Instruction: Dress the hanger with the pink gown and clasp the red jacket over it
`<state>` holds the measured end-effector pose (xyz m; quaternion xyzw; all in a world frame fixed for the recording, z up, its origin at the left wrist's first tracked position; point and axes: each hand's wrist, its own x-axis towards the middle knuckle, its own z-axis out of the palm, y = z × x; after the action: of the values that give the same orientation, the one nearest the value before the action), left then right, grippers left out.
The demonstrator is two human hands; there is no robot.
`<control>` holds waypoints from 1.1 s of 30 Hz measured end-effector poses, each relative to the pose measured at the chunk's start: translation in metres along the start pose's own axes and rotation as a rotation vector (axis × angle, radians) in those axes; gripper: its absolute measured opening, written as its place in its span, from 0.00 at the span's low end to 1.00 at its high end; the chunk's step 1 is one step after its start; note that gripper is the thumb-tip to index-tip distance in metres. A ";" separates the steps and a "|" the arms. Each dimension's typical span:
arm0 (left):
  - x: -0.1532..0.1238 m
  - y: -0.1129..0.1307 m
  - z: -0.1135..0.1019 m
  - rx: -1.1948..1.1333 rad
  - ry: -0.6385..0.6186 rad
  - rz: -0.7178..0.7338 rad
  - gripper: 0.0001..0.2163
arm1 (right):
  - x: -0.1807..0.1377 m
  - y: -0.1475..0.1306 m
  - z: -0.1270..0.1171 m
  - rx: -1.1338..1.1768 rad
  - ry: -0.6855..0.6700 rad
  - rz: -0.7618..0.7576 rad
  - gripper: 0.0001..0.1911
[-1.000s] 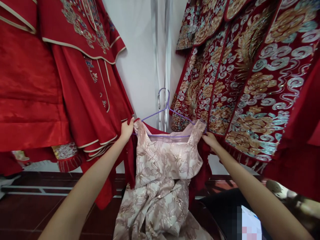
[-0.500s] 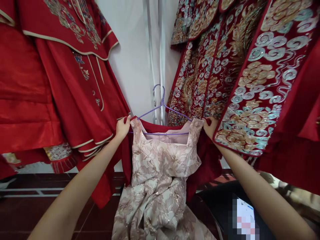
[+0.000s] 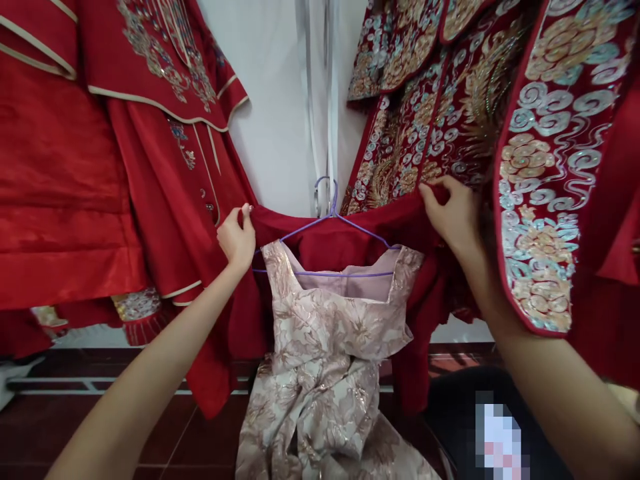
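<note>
A pale pink-and-cream floral dress (image 3: 325, 327) hangs by its wide straps on a purple wire hanger (image 3: 333, 207). Behind it, a plain dark red garment (image 3: 305, 233) stretches from one hand to the other above the dress's neckline. My left hand (image 3: 237, 239) pinches its upper edge on the left, just outside the strap. On the other side my right hand (image 3: 454, 212) grips the garment higher up, thumb and fingertips together, with an embroidered panel beside the wrist. The garment's sleeves drop down behind the dress on both sides.
Red outfits with cream piping (image 3: 165, 160) hang at left. Heavily embroidered red-and-gold garments (image 3: 540, 200) hang close at right. White straps (image 3: 331, 113) run down the pale wall. A dark seat (image 3: 450, 413) with a blurred-out bright item stands at lower right over dark red tiles.
Both hands have risen, the right one further, lifting the dark red garment's upper edge above the dress straps and spreading it behind the hanger. The view has shifted slightly.
</note>
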<state>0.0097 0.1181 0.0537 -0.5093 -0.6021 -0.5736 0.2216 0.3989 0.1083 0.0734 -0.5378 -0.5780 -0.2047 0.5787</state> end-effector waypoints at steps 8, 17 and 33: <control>-0.028 -0.023 -0.054 0.088 -0.501 0.318 0.21 | -0.064 -0.002 -0.035 0.281 -0.497 0.106 0.19; -0.060 0.028 -0.026 -0.076 -0.343 -0.071 0.12 | -0.123 -0.078 0.022 0.600 -0.574 0.110 0.11; -0.131 0.057 -0.036 -0.482 -0.701 0.124 0.12 | -0.161 -0.082 -0.007 0.699 -0.770 0.155 0.12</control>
<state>0.0974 0.0282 -0.0224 -0.7460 -0.4580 -0.4755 -0.0877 0.2916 0.0127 -0.0368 -0.3900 -0.7410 0.2562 0.4829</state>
